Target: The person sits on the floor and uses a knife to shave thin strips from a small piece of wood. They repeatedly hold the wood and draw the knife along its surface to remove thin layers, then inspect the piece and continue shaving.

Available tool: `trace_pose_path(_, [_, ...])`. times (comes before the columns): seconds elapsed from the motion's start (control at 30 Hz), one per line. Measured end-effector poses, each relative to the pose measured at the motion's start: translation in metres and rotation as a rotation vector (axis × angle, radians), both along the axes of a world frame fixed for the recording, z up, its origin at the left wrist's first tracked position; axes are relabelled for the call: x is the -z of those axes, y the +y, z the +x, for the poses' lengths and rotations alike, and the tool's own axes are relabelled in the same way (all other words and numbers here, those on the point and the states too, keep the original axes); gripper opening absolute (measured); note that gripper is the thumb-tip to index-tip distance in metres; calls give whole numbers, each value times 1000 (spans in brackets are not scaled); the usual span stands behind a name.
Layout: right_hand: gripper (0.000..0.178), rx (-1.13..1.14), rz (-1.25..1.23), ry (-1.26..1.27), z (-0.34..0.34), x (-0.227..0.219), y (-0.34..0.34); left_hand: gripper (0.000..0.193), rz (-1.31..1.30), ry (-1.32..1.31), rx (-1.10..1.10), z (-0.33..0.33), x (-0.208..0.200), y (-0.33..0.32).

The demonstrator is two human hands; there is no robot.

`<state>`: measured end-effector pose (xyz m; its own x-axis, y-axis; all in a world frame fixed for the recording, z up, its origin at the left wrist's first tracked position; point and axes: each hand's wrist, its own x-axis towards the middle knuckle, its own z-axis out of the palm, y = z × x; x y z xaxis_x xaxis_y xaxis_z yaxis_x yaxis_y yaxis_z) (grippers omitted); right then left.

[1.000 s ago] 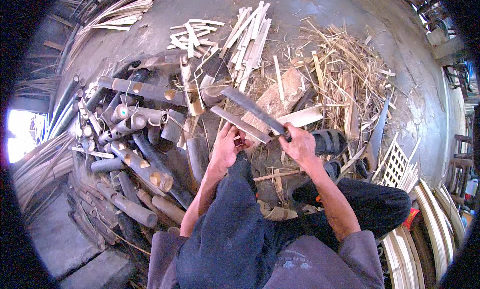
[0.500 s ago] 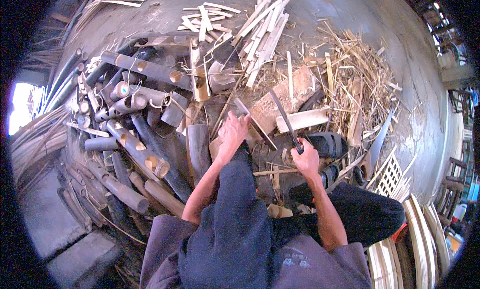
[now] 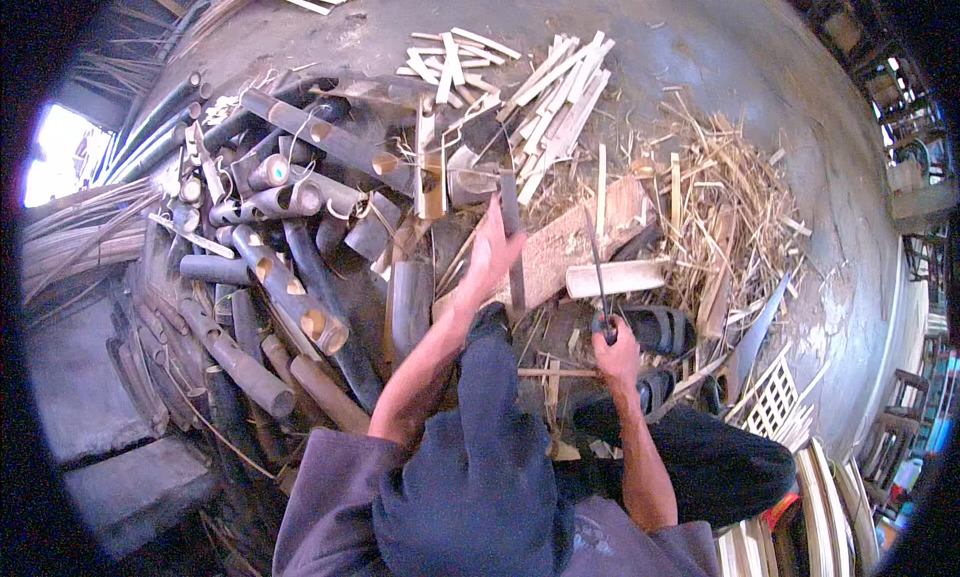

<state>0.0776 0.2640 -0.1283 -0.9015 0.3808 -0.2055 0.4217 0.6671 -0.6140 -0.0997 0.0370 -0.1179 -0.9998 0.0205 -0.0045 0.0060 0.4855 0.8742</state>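
My left hand [image 3: 492,249] reaches forward, arm nearly straight, fingers [image 3: 497,227] stretched upward and seemingly pressed flat rather than curled, though the view is too blurred to be sure. My right hand [image 3: 617,349] sits nearer my body and lower than the left, forearm bare, wrist bent slightly, fist closed tight with knuckles up.

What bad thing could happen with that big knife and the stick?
The left hand holds a bamboo strip upright over a wooden block, while the right hand grips a long blade close beside it. A slip might nick the left fingers. The strip could also tip or split unevenly. Loose shavings and bamboo tubes crowd the floor, so something might roll underfoot.
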Motion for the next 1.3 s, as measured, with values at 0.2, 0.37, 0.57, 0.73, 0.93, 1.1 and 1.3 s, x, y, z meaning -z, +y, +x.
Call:
trace_pose_path(0.2, [38,-3,-28,9,-12,-12,-6,26,889,-636,8,37,6,14])
trace_pose_path(0.37, [39,-75,-35,47,-30,-56,-11,31,821,-521,-13,72,-15,-4])
trace_pose_path(0.57, [29,-450,151,-8,-60,-58,-33,29,1044,-727,-44,93,-63,-20])
trace_pose_path(0.73, [29,-711,246,56,-76,-47,-43,38,966,-749,-72,111,-104,-18])
trace_pose_path(0.93, [52,-167,181,-3,-111,-40,31,43,707,-794,2,133,-122,-46])
trace_pose_path(1.1, [40,-561,348,-218,-83,-101,-39,29,166,-509,121,109,-80,-25])
trace_pose_path(1.3, [33,-581,320,-140,-85,-85,-31,27,-134,-327,269,105,-88,-26])
